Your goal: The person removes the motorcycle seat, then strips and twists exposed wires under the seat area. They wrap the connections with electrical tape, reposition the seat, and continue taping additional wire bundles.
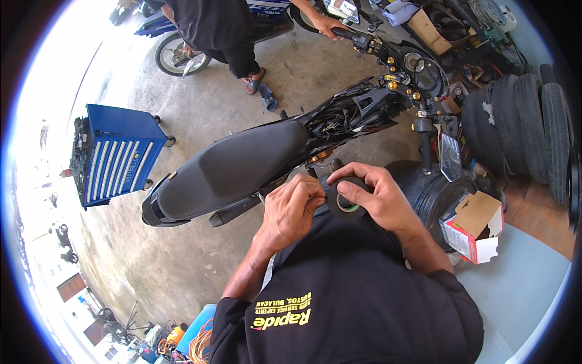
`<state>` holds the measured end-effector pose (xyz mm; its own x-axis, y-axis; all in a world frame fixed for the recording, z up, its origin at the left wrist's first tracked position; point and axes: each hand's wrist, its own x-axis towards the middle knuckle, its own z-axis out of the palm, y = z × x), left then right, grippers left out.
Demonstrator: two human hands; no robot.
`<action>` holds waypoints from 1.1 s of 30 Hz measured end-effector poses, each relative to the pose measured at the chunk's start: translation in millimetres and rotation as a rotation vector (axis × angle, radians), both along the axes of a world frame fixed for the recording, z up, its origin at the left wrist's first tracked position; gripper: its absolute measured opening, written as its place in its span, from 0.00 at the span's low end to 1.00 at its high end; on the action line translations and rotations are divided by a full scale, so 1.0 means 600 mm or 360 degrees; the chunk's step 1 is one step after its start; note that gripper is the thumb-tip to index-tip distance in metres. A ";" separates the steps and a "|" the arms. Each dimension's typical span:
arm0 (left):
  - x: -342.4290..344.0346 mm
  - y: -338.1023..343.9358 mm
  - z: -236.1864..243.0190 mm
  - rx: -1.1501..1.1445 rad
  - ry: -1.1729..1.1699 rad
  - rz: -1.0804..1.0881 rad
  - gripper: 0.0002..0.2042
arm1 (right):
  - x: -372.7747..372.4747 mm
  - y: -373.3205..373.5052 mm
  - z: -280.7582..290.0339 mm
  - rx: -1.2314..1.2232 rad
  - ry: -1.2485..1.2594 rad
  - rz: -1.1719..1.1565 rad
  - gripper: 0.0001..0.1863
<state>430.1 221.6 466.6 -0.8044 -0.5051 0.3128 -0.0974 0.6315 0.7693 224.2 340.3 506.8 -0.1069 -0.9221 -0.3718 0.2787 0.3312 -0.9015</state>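
Note:
A roll of black electrical tape [364,212] with a pale green inner rim is held upright in my right hand [388,197], thumb across its face and fingers over its top. Close against the roll's left edge, my left hand [288,209] is closed in a pinch. What lies between those fingertips is hidden. Both hands are in front of my black shirt, on the near side of a motorcycle [236,164]. Its long black seat points left, and the bodywork ahead of the seat is off, with wiring showing.
A person in dark clothes [212,24] stands across the motorcycle, one hand on its handlebar grip. To the left is a blue tool cabinet [124,151]. Stacked tyres [506,127] and an opened cardboard box [476,227] are at right. Another motorcycle [267,27] stands behind.

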 end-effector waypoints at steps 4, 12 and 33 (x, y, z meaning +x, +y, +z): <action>-0.006 -0.019 0.011 -0.0257 -0.0035 -0.0182 0.13 | -0.036 0.007 0.011 -0.0076 0.0071 0.0254 0.16; -0.060 -0.044 -0.037 0.0407 -0.0294 -0.0225 0.08 | -0.083 0.011 -0.056 0.0163 0.0280 0.0136 0.18; -0.200 -0.081 -0.566 0.1344 -0.0640 0.0252 0.13 | -0.170 -0.074 -0.625 0.0889 0.0085 -0.0052 0.10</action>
